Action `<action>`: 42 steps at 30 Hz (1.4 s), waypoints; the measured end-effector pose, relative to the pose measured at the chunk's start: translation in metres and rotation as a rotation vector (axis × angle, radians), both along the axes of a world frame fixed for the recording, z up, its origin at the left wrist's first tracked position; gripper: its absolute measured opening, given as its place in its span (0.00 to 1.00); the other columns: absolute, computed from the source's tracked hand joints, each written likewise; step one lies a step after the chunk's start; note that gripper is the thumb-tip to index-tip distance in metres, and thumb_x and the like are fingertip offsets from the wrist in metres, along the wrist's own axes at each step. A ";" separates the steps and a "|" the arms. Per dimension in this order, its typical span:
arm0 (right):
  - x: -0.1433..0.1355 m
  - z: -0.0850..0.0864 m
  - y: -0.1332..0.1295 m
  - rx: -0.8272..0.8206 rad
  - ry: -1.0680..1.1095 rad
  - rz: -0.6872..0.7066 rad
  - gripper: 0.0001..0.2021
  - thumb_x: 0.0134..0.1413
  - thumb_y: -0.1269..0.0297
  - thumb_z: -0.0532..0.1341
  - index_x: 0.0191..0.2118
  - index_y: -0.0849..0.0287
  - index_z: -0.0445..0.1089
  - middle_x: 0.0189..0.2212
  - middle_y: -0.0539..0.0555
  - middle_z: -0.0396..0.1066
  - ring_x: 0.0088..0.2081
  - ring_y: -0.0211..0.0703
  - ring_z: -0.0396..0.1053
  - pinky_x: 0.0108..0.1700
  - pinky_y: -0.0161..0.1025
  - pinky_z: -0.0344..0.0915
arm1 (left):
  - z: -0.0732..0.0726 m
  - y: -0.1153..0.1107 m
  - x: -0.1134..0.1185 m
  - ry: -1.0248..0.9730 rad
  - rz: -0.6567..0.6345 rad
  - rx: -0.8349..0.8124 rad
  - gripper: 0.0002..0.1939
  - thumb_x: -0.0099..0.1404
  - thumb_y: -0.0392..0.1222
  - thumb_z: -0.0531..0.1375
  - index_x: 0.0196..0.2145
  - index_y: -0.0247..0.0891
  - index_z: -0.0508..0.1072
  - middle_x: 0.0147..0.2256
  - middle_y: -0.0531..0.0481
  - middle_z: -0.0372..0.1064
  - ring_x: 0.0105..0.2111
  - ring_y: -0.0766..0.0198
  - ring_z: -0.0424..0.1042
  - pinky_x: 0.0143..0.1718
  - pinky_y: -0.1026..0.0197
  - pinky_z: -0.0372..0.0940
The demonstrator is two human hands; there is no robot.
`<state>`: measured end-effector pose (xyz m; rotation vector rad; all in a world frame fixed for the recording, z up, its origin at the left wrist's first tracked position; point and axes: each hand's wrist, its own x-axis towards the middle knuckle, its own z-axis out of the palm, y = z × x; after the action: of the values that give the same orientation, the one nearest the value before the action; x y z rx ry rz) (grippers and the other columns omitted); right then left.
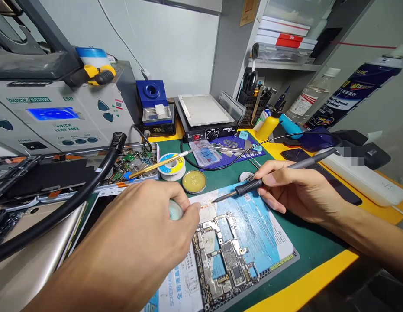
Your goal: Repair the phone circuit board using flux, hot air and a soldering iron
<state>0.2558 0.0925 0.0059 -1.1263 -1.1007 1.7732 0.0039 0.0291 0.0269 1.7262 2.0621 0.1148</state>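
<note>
My right hand (295, 190) holds a soldering iron (248, 187) like a pen. Its tip hangs over the upper left part of a blue and white printed sheet (259, 225). On that sheet lies a phone circuit board (220, 260), just below the tip. My left hand (156, 221) is closed, thumb against forefinger, around a small pale green round thing (175, 210), mostly hidden by the fingers. Those fingertips are close to the board's top left corner. Beyond them sit an open tin of yellowish paste (194, 181) and a solder spool (172, 167).
A thick black hose (91, 186) crosses the left side from the rework station (65, 108). A gold-handled tool (159, 165) leans over the spool. Behind are a hot plate (206, 110) and a purple mat (233, 145). The iron's cable loops across the back.
</note>
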 end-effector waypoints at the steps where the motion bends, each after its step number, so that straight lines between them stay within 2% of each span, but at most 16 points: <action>1: 0.001 -0.001 0.000 -0.009 -0.006 -0.002 0.05 0.35 0.70 0.70 0.25 0.62 0.83 0.15 0.54 0.73 0.11 0.36 0.65 0.12 0.27 0.59 | 0.000 0.000 0.001 -0.001 0.006 -0.002 0.18 0.59 0.60 0.55 0.24 0.47 0.75 0.12 0.58 0.53 0.13 0.67 0.50 0.15 0.63 0.42; 9: 0.002 0.001 -0.001 0.018 0.057 0.009 0.04 0.37 0.71 0.69 0.24 0.62 0.83 0.12 0.53 0.70 0.12 0.34 0.65 0.14 0.26 0.60 | 0.002 -0.001 0.005 -0.108 0.113 -0.167 0.17 0.56 0.59 0.57 0.24 0.46 0.75 0.13 0.58 0.47 0.15 0.67 0.47 0.16 0.63 0.40; 13: 0.001 0.000 -0.002 0.008 0.049 0.016 0.04 0.37 0.71 0.70 0.25 0.63 0.83 0.15 0.54 0.73 0.12 0.34 0.66 0.13 0.26 0.60 | 0.002 0.000 0.005 -0.084 0.104 -0.122 0.16 0.56 0.59 0.57 0.23 0.47 0.75 0.12 0.57 0.49 0.14 0.67 0.48 0.16 0.63 0.40; 19: 0.001 0.000 -0.002 -0.005 0.004 -0.002 0.05 0.36 0.70 0.70 0.25 0.63 0.82 0.12 0.53 0.70 0.10 0.35 0.63 0.12 0.27 0.59 | 0.005 0.001 0.006 -0.075 0.115 -0.140 0.15 0.56 0.58 0.57 0.23 0.47 0.75 0.11 0.57 0.49 0.14 0.68 0.48 0.16 0.64 0.39; 22: 0.002 0.000 -0.001 -0.006 0.003 -0.010 0.04 0.35 0.71 0.70 0.24 0.63 0.82 0.12 0.53 0.70 0.11 0.35 0.64 0.12 0.27 0.59 | 0.002 -0.001 0.005 -0.075 0.108 -0.120 0.16 0.56 0.59 0.57 0.24 0.47 0.75 0.12 0.57 0.49 0.14 0.67 0.48 0.15 0.63 0.40; 27: 0.001 0.000 -0.001 0.000 0.025 -0.014 0.04 0.36 0.70 0.69 0.23 0.63 0.82 0.12 0.53 0.70 0.11 0.34 0.64 0.13 0.26 0.59 | -0.006 -0.004 0.000 -0.050 0.049 -0.015 0.17 0.59 0.57 0.55 0.21 0.46 0.73 0.15 0.56 0.56 0.16 0.67 0.50 0.16 0.63 0.43; 31: -0.001 -0.001 -0.001 0.002 0.025 -0.002 0.04 0.37 0.70 0.70 0.25 0.62 0.83 0.13 0.54 0.72 0.11 0.35 0.65 0.13 0.27 0.60 | -0.009 -0.004 0.000 -0.045 0.069 -0.033 0.17 0.58 0.58 0.56 0.22 0.47 0.74 0.12 0.57 0.50 0.15 0.67 0.48 0.16 0.63 0.41; 37: 0.002 -0.002 -0.001 0.006 0.026 -0.002 0.04 0.36 0.71 0.70 0.24 0.61 0.83 0.13 0.54 0.72 0.10 0.35 0.63 0.11 0.28 0.57 | -0.012 -0.004 0.000 -0.062 0.078 -0.011 0.17 0.60 0.58 0.55 0.23 0.47 0.75 0.13 0.57 0.50 0.14 0.67 0.48 0.16 0.63 0.41; 42: 0.002 -0.001 -0.001 0.023 0.045 -0.004 0.04 0.37 0.71 0.69 0.24 0.61 0.83 0.13 0.53 0.71 0.11 0.35 0.64 0.13 0.27 0.58 | -0.005 -0.006 0.004 -0.068 0.080 -0.019 0.17 0.60 0.56 0.55 0.22 0.46 0.73 0.13 0.56 0.50 0.15 0.67 0.49 0.18 0.63 0.41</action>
<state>0.2581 0.0917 0.0047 -1.0693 -1.0881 1.7702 0.0079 0.0231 0.0219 1.6068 2.0758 0.1755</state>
